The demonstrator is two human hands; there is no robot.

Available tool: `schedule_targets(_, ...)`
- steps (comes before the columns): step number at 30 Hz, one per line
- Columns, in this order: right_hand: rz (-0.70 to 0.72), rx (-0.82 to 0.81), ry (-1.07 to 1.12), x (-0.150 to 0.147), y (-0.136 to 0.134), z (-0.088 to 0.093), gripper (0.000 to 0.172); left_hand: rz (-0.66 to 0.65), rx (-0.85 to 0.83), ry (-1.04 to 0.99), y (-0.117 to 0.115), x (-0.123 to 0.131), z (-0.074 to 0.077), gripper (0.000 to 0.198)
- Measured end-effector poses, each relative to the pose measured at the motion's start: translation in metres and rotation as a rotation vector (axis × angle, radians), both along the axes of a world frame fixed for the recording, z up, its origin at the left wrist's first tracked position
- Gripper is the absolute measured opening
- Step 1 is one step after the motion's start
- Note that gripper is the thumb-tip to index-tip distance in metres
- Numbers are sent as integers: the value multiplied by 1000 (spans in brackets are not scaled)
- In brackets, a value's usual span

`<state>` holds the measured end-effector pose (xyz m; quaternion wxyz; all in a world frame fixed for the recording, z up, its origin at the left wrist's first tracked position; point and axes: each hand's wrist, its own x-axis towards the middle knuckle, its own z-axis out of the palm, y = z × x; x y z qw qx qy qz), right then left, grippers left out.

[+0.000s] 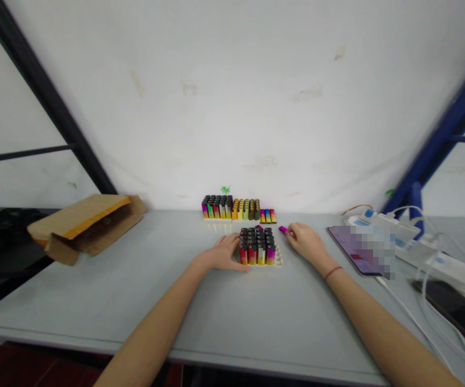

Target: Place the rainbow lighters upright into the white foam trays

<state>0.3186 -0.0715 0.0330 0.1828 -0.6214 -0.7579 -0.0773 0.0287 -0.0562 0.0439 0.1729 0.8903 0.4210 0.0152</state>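
Note:
Upright lighters [252, 253] with black tops and red, yellow and purple bodies stand in rows in a white tray [278, 259]. The tray's right side shows bare slots. My left hand [225, 255] grips the tray's left side, thumb along the front edge and fingers toward the back. To the right of the tray, my right hand [303, 239] pinches a purple lighter [283, 229] that points left, low over the table. Another purple piece, partly hidden, shows behind the standing lighters.
Against the wall stand a tray of black-topped lighters [217, 207], yellowish lighters [246, 209] and several lighters lying flat [268, 216]. An open cardboard box [91, 223] lies left. At right are a phone [349, 247], a power strip [429, 252], white cables and a dark phone [458, 309].

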Motion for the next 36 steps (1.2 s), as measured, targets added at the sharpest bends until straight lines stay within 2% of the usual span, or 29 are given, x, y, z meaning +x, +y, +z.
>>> schedule_targets(2, -19, 23, 8, 2, -1, -1, 28, -14, 13, -10, -1, 0, 1, 104)
schedule_targets(5, 57, -29, -32, 5, 2, -5, 31, -21, 24, -14, -2, 1, 3, 105)
schedule_targets(8, 149, -98, -57, 5, 5, -8, 27, -15, 20, -2, -3, 2, 4, 105)
schedule_targets(10, 141, -94, -17, 2, 4, -8, 23, -10, 14, 8, -3, 2, 4, 104)
schedule_targets(12, 117, -79, 93, -1, 2, -7, 24, -2, 5, 12, -2, 1, 3, 105)
schedule_targets(17, 107, 21, 545, -7, -4, 2, 32, 6, -14, 6, 1, 0, 0, 105)
schedule_targets(20, 74, 42, 706, -9, -6, 6, 40, -4, -4, -1, 1, 0, -1, 104)
schedule_targets(23, 131, 4, 698, -10, -7, 7, 39, 1, 5, 4, 1, 0, -2, 105)
schedule_targets(28, 228, -35, 593, -12, -9, 7, 29, 0, 16, -5, 1, 0, -2, 107)
schedule_targets(32, 101, 41, 518, -16, -13, 7, 30, 7, 1, -9, 1, 0, -1, 104)
schedule_targets(36, -82, 96, 591, -19, -16, 5, 46, -10, 10, -18, 0, 1, 0, 101)
